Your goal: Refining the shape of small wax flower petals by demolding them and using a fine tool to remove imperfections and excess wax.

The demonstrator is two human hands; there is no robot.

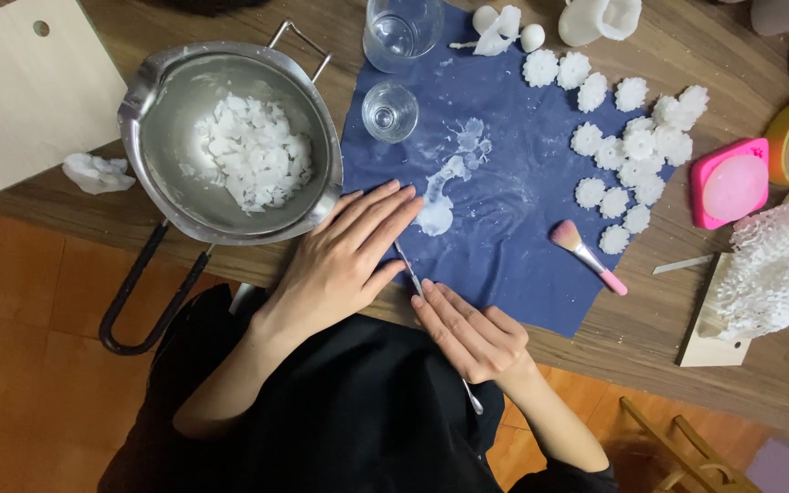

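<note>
Pressing the blue cloth (504, 228) edge flat, left hand (349, 260) beside right hand (468, 333).

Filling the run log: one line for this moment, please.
left hand: flat on cloth | right hand: holds spatula | blade by wax spill | pot: wax flakes

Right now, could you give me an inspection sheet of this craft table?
Surface: wooden table, blue cloth with white spills.
Job's things: thin metal tool on cloth; metal pot of white flakes.
Clutter: white flower shapes, pink brush, two glasses, pink mould, white netting, board.
Hands: left hand flat on cloth; right hand holds tool, fingers along it.
Cables: nothing seen.
Surroundings: orange floor.
</note>
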